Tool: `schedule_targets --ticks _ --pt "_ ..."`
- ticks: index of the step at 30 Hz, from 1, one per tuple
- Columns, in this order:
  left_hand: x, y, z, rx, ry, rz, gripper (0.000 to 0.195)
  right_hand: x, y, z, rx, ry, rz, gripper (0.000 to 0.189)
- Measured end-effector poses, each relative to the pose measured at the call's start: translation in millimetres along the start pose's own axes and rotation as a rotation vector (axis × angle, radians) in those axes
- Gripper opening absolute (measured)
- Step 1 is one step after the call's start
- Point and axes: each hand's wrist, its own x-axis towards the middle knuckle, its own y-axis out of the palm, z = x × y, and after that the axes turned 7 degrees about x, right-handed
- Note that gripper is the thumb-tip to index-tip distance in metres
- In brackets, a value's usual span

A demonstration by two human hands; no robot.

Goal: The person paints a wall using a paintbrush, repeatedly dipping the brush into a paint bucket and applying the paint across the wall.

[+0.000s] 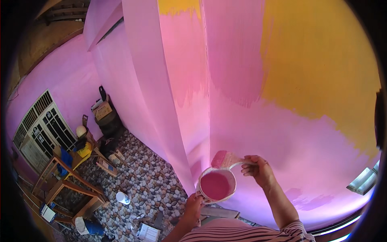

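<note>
My left hand grips the handle of a paint-smeared dipper in front of my body. Pink paint fills much of it. In my right hand is a wide paintbrush, held by its handle, with pink bristles just above the dipper's far rim. Whether the brush touches that rim I cannot tell. Before me, the wall is pink low down and near the corner, with ragged brush edges against a yellow area. The narrow wall left of the corner is pink, with a yellow patch at its top.
A plank lies below the dipper. On the pebble-patterned floor stand a white tub, a wooden chair and a blue container. A cardboard box rests on a dark stack by the far wall. Glass louvres jut out at right.
</note>
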Motion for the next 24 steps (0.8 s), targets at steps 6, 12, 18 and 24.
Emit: schedule_targets --ticks 6,12,18,24 --pt "-10.5 5.0 -4.8 0.050 -0.039 -0.036 0.041 0.5 62.3 100.0 -0.057 -0.358 0.181 0.036" --pt "-30.1 0.9 -11.8 -0.004 -0.088 -0.010 0.036 18.0 144.4 210.8 -0.133 -0.699 0.297 0.031" --pt "-36.4 -47.6 2.9 1.164 0.824 0.115 0.023 29.7 224.8 280.4 -0.290 -0.932 0.283 0.033" --pt "-90.6 -40.3 -39.4 1.148 0.777 0.002 0.031 38.5 265.2 313.7 -0.471 -1.048 0.222 0.032"
